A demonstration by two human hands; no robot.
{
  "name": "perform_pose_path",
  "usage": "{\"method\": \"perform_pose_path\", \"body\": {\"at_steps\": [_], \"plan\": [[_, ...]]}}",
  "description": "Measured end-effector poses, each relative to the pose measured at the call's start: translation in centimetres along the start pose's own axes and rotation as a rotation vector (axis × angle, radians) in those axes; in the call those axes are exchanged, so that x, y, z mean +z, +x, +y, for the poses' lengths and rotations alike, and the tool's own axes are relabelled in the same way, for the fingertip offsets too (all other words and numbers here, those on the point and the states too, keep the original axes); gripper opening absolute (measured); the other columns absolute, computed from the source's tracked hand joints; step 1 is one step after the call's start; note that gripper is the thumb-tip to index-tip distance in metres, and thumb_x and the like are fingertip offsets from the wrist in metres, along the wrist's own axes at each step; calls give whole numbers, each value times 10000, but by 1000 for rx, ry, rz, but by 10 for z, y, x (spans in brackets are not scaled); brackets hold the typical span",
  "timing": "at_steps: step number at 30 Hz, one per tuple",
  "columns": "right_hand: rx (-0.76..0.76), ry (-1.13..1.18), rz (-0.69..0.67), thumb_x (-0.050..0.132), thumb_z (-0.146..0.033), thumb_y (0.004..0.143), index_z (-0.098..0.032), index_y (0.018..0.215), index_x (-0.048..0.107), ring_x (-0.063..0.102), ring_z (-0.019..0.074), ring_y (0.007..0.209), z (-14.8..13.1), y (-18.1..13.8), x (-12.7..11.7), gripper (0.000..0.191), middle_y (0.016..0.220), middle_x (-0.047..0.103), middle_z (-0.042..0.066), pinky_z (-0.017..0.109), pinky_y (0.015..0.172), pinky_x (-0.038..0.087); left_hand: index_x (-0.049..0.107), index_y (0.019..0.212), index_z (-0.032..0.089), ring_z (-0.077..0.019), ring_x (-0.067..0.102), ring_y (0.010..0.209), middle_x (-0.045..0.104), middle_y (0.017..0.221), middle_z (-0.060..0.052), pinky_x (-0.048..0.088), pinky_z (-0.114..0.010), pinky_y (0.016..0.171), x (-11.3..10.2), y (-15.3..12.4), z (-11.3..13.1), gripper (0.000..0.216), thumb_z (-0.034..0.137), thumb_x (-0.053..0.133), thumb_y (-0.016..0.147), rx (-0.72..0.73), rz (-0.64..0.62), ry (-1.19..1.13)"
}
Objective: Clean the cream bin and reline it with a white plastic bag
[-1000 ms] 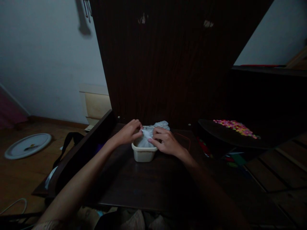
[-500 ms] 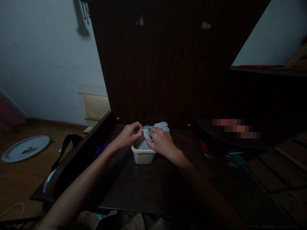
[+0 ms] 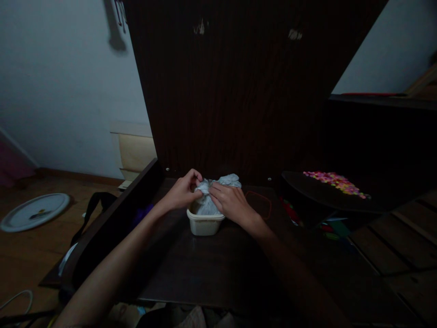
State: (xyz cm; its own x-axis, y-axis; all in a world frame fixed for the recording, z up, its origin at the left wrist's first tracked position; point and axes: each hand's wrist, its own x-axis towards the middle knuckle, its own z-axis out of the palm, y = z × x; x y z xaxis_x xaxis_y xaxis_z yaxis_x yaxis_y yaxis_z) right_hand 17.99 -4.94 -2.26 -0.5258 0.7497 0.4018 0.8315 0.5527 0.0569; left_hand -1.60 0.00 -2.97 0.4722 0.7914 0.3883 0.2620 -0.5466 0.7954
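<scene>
A small cream plastic tub (image 3: 204,224) stands on a dark wooden table (image 3: 211,269). A crumpled white plastic bag (image 3: 218,189) sits in it and bulges above the rim. My left hand (image 3: 182,190) pinches the bag's top from the left, fingers curled. My right hand (image 3: 232,202) lies over the bag's right side, its fingers gripping the plastic. Both hands meet above the tub.
A tall dark wooden panel (image 3: 239,91) rises behind the table. A red-rimmed lid (image 3: 259,205) lies right of the tub. A dark tray (image 3: 327,193) with colourful beads (image 3: 336,181) sits farther right. On the floor at left are a white plate (image 3: 34,212) and a black strap (image 3: 97,202).
My hands have drawn closer together over the bag and gathered its top. The tub has stayed in place.
</scene>
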Motion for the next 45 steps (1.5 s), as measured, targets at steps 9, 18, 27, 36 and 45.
{"method": "perform_pose_path", "body": {"at_steps": [9, 18, 27, 36, 45], "plan": [[-153, 64, 124, 541, 11, 869, -181, 873, 715, 593, 149, 687, 13, -3, 7, 259, 831, 706, 32, 295, 573, 278, 556, 1004, 202, -191, 625, 869, 639, 917, -19, 469, -312, 763, 0, -1, 2, 197, 167, 587, 812, 105, 38, 364], [-184, 308, 282, 544, -150, 968, -183, 835, 761, 605, 158, 700, 23, -4, 19, 257, 767, 678, 44, 260, 635, 401, 577, 1098, 193, -222, 609, 932, 660, 986, -48, 450, -379, 870, 0, 4, 0, 230, 177, 555, 869, 185, -22, 454], [-231, 491, 406, 606, -159, 947, -191, 830, 763, 617, 151, 645, 26, -3, 21, 198, 738, 695, 37, 261, 592, 442, 624, 1092, 184, -250, 545, 1002, 637, 1035, -78, 416, -433, 983, -2, 4, 1, 227, 206, 454, 944, 248, -216, 575], [-204, 536, 382, 608, -167, 943, -197, 868, 786, 630, 158, 654, 27, -6, 20, 195, 748, 708, 41, 274, 604, 458, 579, 897, 174, -220, 523, 981, 536, 999, -71, 464, -375, 932, -7, 7, -3, 186, 228, 408, 948, 266, -265, 339], [-126, 473, 378, 593, -131, 926, -171, 821, 756, 611, 162, 667, 33, -8, 23, 198, 742, 661, 45, 277, 606, 453, 662, 795, 170, -197, 573, 1010, 572, 1054, -55, 483, -339, 958, -13, 6, 9, 142, 205, 532, 838, 151, -329, 95]]}}
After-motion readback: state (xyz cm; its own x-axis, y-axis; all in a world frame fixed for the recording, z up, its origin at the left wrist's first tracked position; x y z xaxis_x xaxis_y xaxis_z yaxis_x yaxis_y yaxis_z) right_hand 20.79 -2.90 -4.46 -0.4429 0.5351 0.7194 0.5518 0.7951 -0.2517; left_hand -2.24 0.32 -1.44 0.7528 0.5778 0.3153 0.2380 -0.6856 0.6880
